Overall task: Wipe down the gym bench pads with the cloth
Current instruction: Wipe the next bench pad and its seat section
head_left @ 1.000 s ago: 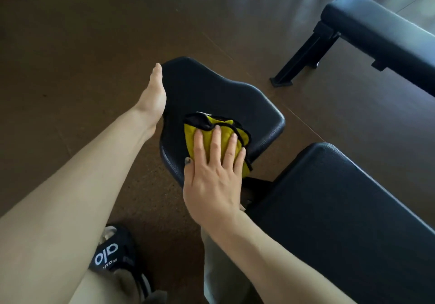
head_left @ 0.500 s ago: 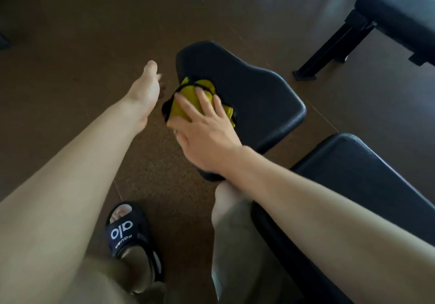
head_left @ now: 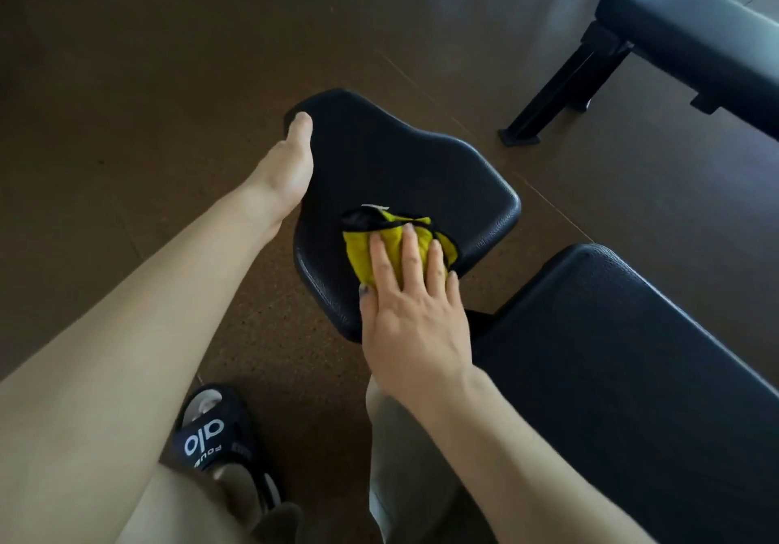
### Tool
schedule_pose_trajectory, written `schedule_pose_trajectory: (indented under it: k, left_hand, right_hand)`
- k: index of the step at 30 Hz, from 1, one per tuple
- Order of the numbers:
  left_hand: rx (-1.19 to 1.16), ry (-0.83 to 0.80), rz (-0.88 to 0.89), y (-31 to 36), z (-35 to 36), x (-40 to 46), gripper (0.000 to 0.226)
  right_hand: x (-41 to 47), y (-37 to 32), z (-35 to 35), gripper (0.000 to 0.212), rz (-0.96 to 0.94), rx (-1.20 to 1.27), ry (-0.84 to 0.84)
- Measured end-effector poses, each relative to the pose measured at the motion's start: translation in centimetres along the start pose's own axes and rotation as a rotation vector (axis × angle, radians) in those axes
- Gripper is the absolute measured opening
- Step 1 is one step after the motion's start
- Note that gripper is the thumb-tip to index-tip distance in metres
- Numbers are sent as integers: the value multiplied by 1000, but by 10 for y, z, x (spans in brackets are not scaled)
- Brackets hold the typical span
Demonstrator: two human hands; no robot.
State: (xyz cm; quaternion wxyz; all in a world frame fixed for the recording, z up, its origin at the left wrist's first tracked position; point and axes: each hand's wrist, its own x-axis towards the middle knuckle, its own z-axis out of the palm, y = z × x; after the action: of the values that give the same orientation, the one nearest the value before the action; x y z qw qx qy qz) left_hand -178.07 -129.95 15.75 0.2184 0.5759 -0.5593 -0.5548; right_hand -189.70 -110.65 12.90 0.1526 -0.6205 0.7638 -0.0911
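On the seat pad: the yellow cloth (head_left: 394, 244) is pressed flat against the seat pad (head_left: 404, 172), toward the pad's 5 o'clock corner, near the edge that faces the long back pad (head_left: 624, 358).
Right hand: the right hand (head_left: 411, 311) is laid over the cloth with fingers straight and spread; the cloth is pushed down by the palm and fingers, not pinched or clenched.
Left hand: the left hand (head_left: 288, 168) is set against the seat pad's edge at about 10 o'clock; the thumb is seen on the rim, while the fingers are hidden under or behind the pad, so a full grip cannot be confirmed. The pad appears to be steadied by it.
Step in hand: the seat pad is judged to be mid-wipe, with the near right corner being covered.
Progress: the long back pad at 4 o'clock is judged not yet wiped, since the cloth is not on it; this cannot be verified.
Next move: a sweep toward 11 o'clock across the seat pad's bare surface would be called for, with steady downward pressure kept so the bunched cloth is not rolled up, then a shift to the back pad.
Surroundings: a second bench (head_left: 691, 42) is seen at 2 o'clock on the brown floor (head_left: 147, 80); a black sandal (head_left: 210, 438) is seen at 7 o'clock.
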Motion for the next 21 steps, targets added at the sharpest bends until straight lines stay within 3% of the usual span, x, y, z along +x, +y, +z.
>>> schedule_pose_trajectory:
  k: [2, 4, 7, 9, 12, 16, 19, 21]
  left_hand:
    - [18, -11, -48, -7, -1, 9, 123]
    - [29, -12, -77, -10, 2, 14, 133]
    - [39, 17, -76, -5, 14, 3, 100]
    - [85, 72, -71, -9, 23, 1, 87]
    - [146, 147, -58, -6, 32, -6, 87]
    - [184, 153, -57, -2, 35, -9, 87]
    - [176, 145, -57, 0, 35, -13, 87]
    - [189, 143, -49, 0, 36, -14, 87]
  right_hand:
    - [23, 12, -4, 63, 58, 2, 7]
    - [50, 33, -12, 63, 124, -11, 23]
    - [93, 67, -31, 62, 286, -45, 28]
    - [114, 80, -43, 61, 460, 58, 58]
    - [125, 70, -44, 61, 714, 339, 93]
    - [101, 37, -16, 63, 826, 661, 298]
    - [88, 25, -9, 63, 1044, 872, 353]
    - [73, 11, -6, 63, 890, 905, 337]
